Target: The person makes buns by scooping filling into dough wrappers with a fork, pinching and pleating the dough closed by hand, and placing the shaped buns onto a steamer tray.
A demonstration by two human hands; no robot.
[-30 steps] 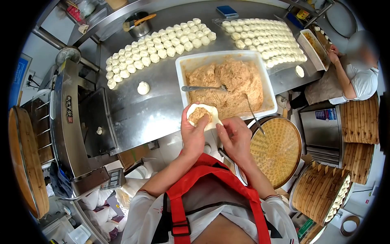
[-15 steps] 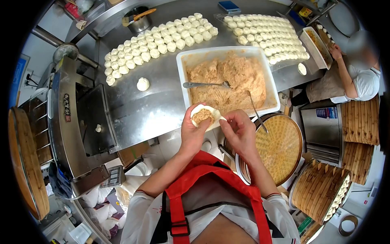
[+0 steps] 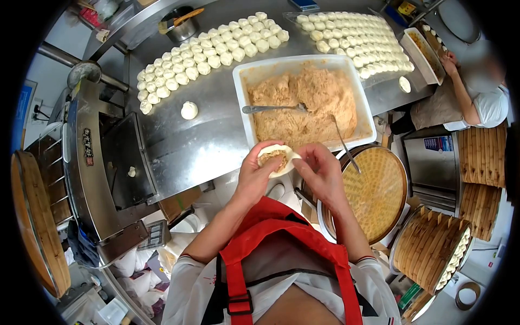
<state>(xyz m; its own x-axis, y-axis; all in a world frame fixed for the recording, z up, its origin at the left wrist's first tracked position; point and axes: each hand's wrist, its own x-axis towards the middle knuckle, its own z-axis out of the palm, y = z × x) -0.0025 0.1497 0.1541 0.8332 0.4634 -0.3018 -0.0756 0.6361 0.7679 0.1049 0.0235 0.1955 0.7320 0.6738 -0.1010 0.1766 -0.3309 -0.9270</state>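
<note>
In front of my chest, my left hand (image 3: 257, 172) cradles a round dough wrapper (image 3: 282, 168) with meat filling (image 3: 272, 159) in it, its thumb pressing on the filling. My right hand (image 3: 319, 169) pinches the wrapper's right edge between thumb and fingers. The wrapper is still gaping at the top. Just beyond my hands stands a white tub (image 3: 245, 119) of pinkish meat filling, with one spoon (image 3: 276, 108) lying across it and a second spoon (image 3: 345, 144) leaning over its near rim.
Rows of filled buns (image 3: 214, 51) cover the steel table's back left; more rows (image 3: 352, 40) lie back right. A single bun (image 3: 189, 110) sits apart. A round steamer (image 3: 374, 192) stands at my right, stacked bamboo steamers (image 3: 428, 246) beyond. A co-worker (image 3: 460, 103) is at the far right.
My right hand has drawn the wrapper's edge further up and inward, so less filling shows. The view has shifted slightly.
</note>
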